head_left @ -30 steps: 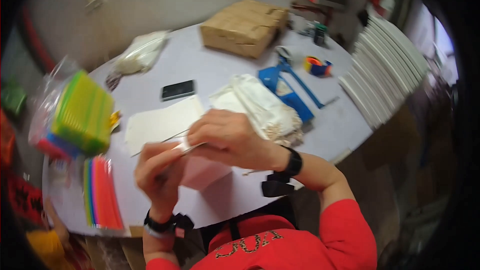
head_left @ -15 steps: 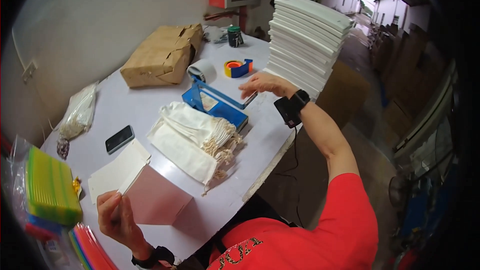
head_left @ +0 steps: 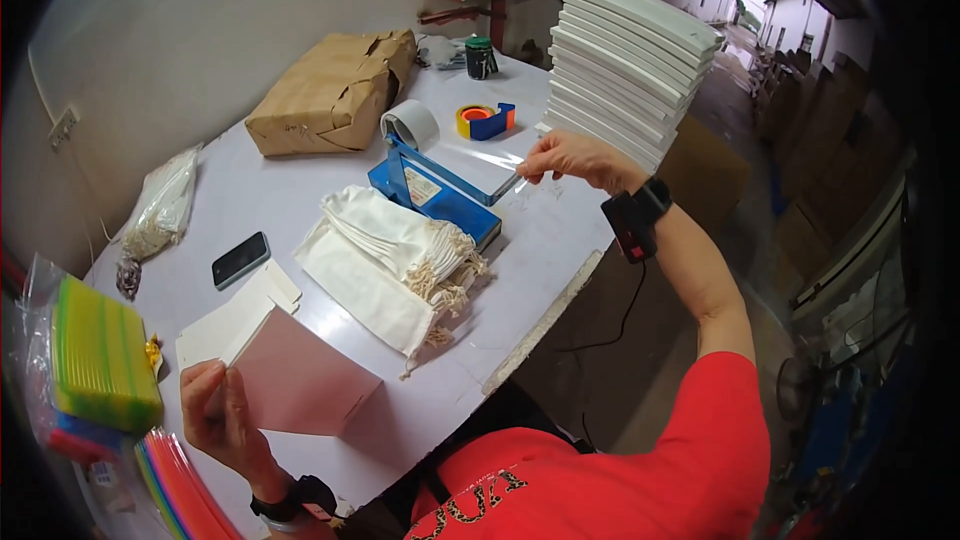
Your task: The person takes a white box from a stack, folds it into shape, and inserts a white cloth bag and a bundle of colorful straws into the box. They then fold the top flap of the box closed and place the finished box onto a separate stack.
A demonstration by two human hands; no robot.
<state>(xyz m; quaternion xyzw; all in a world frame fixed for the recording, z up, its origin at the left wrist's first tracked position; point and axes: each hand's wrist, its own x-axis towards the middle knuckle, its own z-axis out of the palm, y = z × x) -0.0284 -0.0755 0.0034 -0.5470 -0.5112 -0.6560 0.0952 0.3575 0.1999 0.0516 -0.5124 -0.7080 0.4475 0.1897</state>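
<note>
My left hand (head_left: 220,415) is closed in a pinch on the upper edge of a pale, pinkish-white card box (head_left: 300,370), holding it tilted over the table's near side. Further off, my right hand (head_left: 570,158) pinches the end of a strip of clear tape (head_left: 505,162) at the far end of a blue tape dispenser (head_left: 450,222). A wide tape roll (head_left: 412,122) sits at the dispenser's back. White cloth drawstring bags (head_left: 370,270) lie in a pile between the dispenser and the box. Flat white cards (head_left: 235,315) rest behind my left hand.
A phone (head_left: 240,260), a brown paper parcel (head_left: 325,95), a small tape cutter (head_left: 487,121) and a dark jar (head_left: 480,58) stand on the table. White boards (head_left: 625,70) are stacked at the far right. Bagged green-yellow plastic pieces (head_left: 100,355) lie at the left.
My right hand has gone from loosely spread beside the dispenser to pinching the tape end, slightly to the right. The left hand keeps the box, which has shifted a little left.
</note>
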